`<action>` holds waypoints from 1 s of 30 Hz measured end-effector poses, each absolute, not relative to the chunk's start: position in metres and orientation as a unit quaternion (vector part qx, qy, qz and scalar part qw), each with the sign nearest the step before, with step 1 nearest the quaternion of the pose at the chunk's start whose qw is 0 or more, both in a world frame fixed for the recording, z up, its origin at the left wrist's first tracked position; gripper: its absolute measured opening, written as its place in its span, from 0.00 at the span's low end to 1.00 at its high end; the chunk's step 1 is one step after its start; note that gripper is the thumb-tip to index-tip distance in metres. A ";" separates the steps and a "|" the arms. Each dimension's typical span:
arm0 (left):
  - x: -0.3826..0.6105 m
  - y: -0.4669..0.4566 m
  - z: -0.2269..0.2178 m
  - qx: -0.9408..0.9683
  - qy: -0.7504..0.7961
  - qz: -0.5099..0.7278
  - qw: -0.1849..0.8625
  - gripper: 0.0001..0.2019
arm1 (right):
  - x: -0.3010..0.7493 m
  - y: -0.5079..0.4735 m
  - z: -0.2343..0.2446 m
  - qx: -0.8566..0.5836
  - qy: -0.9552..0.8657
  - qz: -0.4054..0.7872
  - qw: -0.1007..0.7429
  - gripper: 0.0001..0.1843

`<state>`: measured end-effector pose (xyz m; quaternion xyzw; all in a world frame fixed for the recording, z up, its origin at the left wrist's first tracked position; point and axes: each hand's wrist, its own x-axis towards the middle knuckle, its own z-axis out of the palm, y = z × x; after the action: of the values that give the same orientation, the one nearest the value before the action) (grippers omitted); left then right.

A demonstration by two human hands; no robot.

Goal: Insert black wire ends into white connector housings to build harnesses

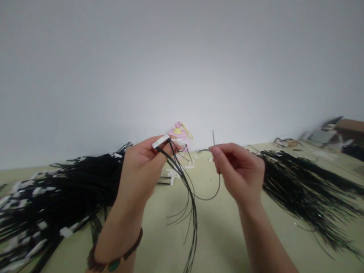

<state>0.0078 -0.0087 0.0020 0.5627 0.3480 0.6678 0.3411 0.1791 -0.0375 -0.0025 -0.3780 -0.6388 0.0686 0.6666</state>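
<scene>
My left hand [142,163] is closed on a white connector [160,141], gripping it between thumb and fingers. Several thin black wires [194,212] run out of the connector and hang down over the table. My right hand [240,168] pinches a single black wire [214,136] near its end, which points upward above the fingertips. From that hand the wire loops down and back toward the bundle below the connector. The two hands are apart, raised over the table.
A big heap of black wires with white connectors [71,182] lies left. Loose black wires [301,189] spread at right. Small white connectors [173,173] and a pink-and-yellow object [178,130] sit behind my hands on the pale table [216,242]. A brown box [349,129] stands far right.
</scene>
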 end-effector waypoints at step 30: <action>0.010 -0.017 0.001 0.617 0.377 0.659 0.207 0.06 | 0.149 -0.031 -0.015 -0.355 -0.696 0.032 0.624 0.12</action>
<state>0.0103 -0.0172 0.0015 0.6169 0.3770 0.6592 0.2068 0.1488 -0.0315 -0.0152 -0.3547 -0.6958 0.0323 0.6237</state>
